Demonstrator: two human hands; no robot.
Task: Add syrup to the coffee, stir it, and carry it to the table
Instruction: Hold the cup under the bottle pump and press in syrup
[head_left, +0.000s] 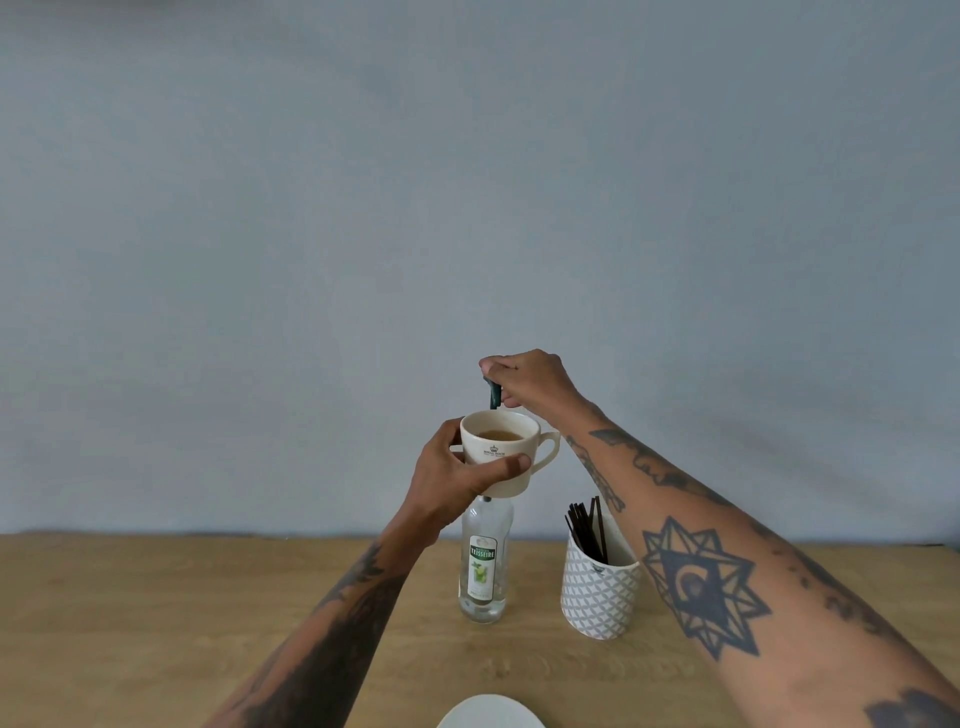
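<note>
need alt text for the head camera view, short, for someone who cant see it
A person's left hand holds a white cup of brownish coffee above a clear syrup bottle while the right hand presses its dark green pump top. A patterned cup of black stirrers stands beside it on the wooden counter.

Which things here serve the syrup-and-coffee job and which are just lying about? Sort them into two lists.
In use:
- cup of coffee, held by the left hand
- syrup bottle with its dark green pump, pressed by the right hand
- black stirrers in the patterned holder

Lying about:
- white plate at the bottom edge
</note>
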